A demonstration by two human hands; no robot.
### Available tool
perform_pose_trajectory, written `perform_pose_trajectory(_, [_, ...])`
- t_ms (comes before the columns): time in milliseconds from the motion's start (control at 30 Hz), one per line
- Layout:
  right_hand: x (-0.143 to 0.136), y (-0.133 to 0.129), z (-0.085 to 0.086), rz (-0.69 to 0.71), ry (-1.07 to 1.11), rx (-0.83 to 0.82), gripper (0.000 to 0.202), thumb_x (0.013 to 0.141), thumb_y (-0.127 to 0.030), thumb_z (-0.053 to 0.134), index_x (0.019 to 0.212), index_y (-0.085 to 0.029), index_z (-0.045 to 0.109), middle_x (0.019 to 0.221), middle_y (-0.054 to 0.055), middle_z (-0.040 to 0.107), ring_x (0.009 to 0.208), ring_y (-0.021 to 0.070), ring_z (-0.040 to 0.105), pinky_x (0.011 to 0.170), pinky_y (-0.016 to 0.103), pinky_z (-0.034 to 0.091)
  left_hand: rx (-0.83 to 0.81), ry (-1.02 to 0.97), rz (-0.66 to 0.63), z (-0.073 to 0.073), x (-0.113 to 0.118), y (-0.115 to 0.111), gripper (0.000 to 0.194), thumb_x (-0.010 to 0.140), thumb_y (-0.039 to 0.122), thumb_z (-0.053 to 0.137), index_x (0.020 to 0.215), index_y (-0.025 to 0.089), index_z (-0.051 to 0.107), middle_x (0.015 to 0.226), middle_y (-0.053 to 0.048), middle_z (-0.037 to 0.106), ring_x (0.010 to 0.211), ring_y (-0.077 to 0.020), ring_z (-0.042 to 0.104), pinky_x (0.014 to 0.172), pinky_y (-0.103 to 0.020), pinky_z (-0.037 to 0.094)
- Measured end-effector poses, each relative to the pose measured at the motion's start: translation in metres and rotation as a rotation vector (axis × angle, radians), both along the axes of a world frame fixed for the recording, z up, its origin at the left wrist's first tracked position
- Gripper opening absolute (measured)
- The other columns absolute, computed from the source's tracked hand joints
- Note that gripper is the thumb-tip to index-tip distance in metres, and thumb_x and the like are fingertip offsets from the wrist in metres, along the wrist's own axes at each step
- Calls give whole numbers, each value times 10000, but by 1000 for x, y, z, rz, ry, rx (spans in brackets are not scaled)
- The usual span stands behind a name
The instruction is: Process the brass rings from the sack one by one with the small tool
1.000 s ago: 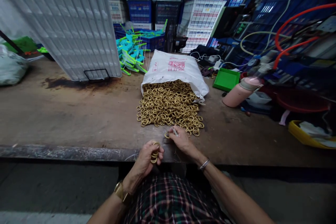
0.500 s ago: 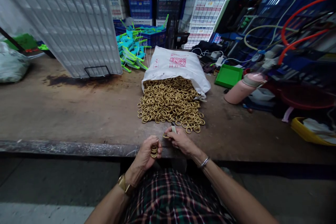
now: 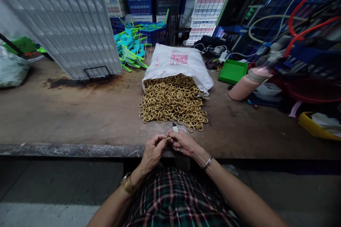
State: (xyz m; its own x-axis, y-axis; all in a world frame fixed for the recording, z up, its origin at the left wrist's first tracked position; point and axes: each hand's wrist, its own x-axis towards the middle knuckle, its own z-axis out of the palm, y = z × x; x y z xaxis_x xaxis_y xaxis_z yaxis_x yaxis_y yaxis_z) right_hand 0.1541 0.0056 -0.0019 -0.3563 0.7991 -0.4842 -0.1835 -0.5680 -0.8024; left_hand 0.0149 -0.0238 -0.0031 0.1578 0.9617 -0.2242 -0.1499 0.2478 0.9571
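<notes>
Near the table's front edge, my left hand [image 3: 153,150] and my right hand [image 3: 184,142] meet, both closed, with a brass-coloured ring [image 3: 168,138] pinched between their fingertips, seen nearly edge-on. My right hand also grips a slim pale tool [image 3: 175,128] with a dark tip, which sticks up past the fingers; its exact kind is unclear. Whether other rings are inside my left hand is hidden by its fingers. Just beyond my hands lies a heap of brass-coloured rings [image 3: 173,103], spilling from the mouth of a white sack [image 3: 170,60] with red print.
Left stands a tall ribbed translucent panel [image 3: 77,25]. Turquoise and green plastic pieces [image 3: 130,48] lie behind it. To the right are a green tray [image 3: 233,72], a pink bottle [image 3: 246,85] and a yellow bin [image 3: 317,129]. Stacked crates [image 3: 207,0] line the back.
My left hand has come up and right to meet my right hand at the ring. The stack of rings that showed in its fist is now out of sight. The view has shifted slightly.
</notes>
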Motion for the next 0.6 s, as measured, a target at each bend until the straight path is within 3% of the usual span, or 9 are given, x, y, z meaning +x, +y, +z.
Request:
perform_pose_trajectory(133, [-4, -3, -3, 16, -173, 149, 277, 720, -435, 534, 645, -180, 456, 499, -86, 443, 317, 12, 248, 320, 165, 173, -71, 23, 0, 3, -1, 2, 263, 709, 410, 615, 736, 149, 599, 469, 62, 444, 386, -47, 326, 376, -173, 249])
perform_pose_trajectory(333, [-5, -1, -5, 57, -373, 337, 238, 741, -363, 515, 604, -169, 497, 495, -51, 478, 438, 51, 355, 412, 173, 254, -222, -121, -51, -4, 0, 1, 322, 716, 465, 588, 780, 155, 533, 597, 44, 492, 379, -28, 335, 341, -154, 232])
perform_pose_trajectory(600, [-5, 1, -6, 73, -379, 307, 226, 762, -325, 459, 603, -171, 500, 488, -52, 471, 397, 48, 313, 407, 182, 234, -202, -193, -113, -3, -1, -1, 324, 757, 474, 548, 707, 157, 500, 505, 63, 425, 368, -31, 311, 349, -161, 237])
